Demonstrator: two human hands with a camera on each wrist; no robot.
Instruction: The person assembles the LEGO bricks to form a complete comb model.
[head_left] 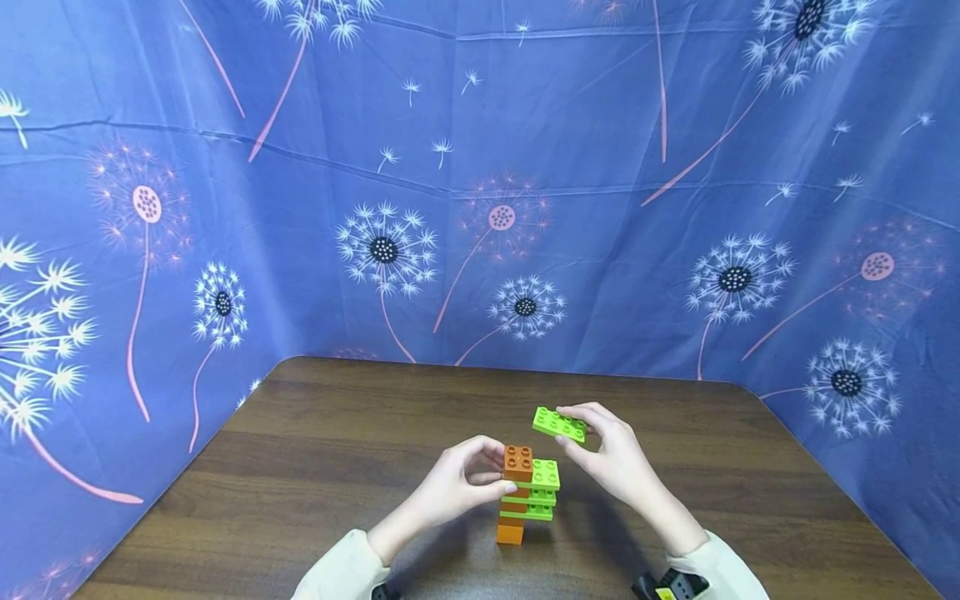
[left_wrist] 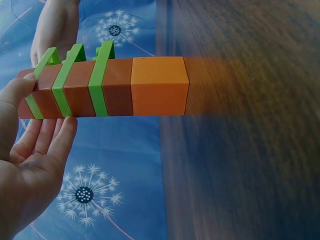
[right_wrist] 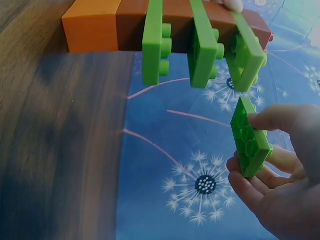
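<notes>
A tower of toy building bricks stands upright on the table, with an orange brick at its foot. Above that, brown bricks alternate with thin green plates that jut out to the right. The topmost brown brick shows its studs. My left hand grips the tower near its top, thumb on the near side and fingers behind. Higher and to the right, my right hand pinches a loose green plate by one end, apart from the tower. Its hollow underside faces the right wrist camera.
The brown wooden table reaches back to a blue curtain printed with dandelions, which also hangs along both sides. A dark wrist strap shows at the right sleeve.
</notes>
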